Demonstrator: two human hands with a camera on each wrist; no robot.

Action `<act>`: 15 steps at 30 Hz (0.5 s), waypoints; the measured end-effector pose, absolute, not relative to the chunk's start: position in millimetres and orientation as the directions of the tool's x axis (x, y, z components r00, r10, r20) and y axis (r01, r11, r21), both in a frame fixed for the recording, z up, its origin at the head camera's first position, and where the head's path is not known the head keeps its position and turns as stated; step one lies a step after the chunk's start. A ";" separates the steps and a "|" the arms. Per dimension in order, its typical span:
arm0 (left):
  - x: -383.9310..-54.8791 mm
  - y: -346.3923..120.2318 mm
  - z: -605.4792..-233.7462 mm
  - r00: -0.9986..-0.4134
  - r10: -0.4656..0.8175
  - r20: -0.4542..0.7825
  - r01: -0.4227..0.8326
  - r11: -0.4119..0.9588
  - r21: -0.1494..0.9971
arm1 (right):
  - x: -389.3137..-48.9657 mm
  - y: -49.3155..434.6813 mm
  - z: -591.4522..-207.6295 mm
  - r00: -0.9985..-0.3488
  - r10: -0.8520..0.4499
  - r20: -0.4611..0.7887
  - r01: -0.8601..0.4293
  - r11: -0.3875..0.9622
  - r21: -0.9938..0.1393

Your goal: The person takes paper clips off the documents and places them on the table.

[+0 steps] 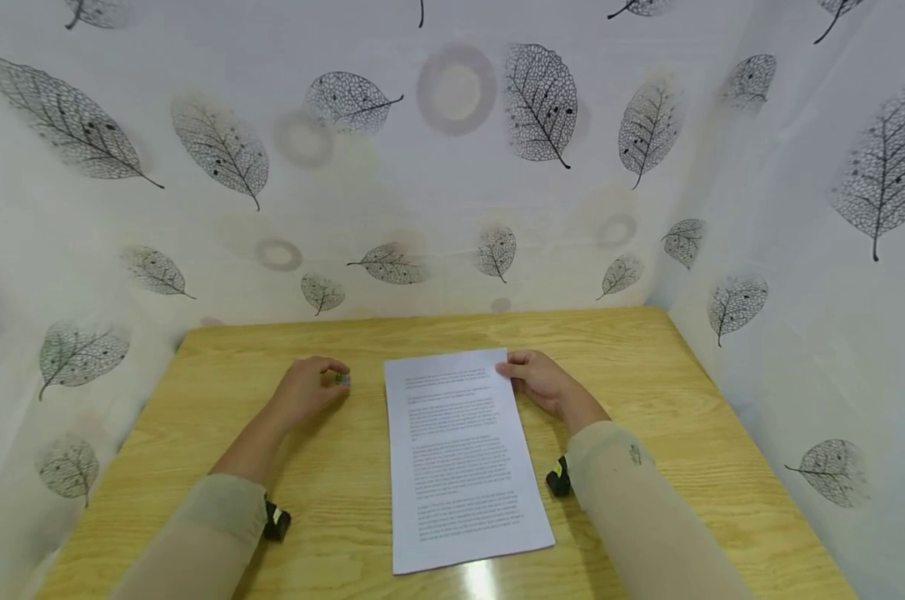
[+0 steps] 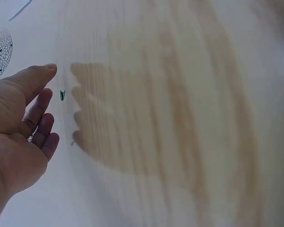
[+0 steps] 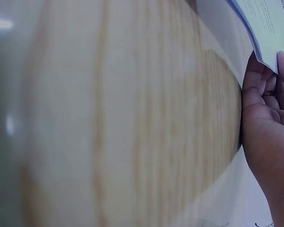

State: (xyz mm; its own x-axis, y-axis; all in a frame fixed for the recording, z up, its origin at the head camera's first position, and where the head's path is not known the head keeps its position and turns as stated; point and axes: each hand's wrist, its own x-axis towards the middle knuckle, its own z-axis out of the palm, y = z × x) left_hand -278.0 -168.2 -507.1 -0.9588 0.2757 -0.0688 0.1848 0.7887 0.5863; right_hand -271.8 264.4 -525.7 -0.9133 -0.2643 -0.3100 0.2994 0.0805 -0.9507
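A stack of printed paper [image 1: 452, 467] lies upright on the table in the head view. My right hand [image 1: 546, 382] pinches its top right corner, thumb on the printed face and fingers beneath. The right wrist view shows that corner of the paper stack [image 3: 262, 28] raised, its layered edge between thumb and fingers. My left hand [image 1: 310, 390] is left of the paper, fingers and thumb loosely bent and apart. Just past its fingertips is a tiny green thing [image 2: 62, 95], narrow and V-shaped in the left wrist view; its kind is too small to make out.
The wooden table [image 1: 332, 517] has light grain and some glare near the front. A white curtain printed with leaves [image 1: 452, 183] closes off the back and both sides. Each sleeve cuff has a small black device [image 1: 276, 521] beside it.
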 end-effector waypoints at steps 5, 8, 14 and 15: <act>-282.1 -168.3 -510.1 -0.957 0.278 -0.079 0.181 0.791 0.585 | -272.6 263.7 -526.1 -0.913 -0.258 -0.316 0.307 0.075 -0.949; -284.8 -168.6 -512.2 -0.956 0.280 -0.085 0.180 0.792 0.583 | -272.9 263.6 -526.2 -0.912 -0.262 -0.317 0.309 0.074 -0.948; -289.4 -168.4 -514.1 -0.946 0.311 -0.098 0.203 0.797 0.568 | -271.9 263.9 -524.7 -0.912 -0.262 -0.315 0.306 0.075 -0.949; -289.9 -168.5 -514.6 -0.944 0.313 -0.101 0.204 0.798 0.568 | -271.3 264.0 -524.2 -0.912 -0.265 -0.314 0.305 0.076 -0.949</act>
State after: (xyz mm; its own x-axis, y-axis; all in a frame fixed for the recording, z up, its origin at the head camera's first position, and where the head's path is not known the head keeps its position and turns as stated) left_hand -289.9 -168.5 -514.6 -0.9442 0.3133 -0.1015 0.2036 0.7976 0.5677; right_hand -271.3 264.0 -524.2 -0.9118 -0.2649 -0.3136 0.3046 0.0757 -0.9495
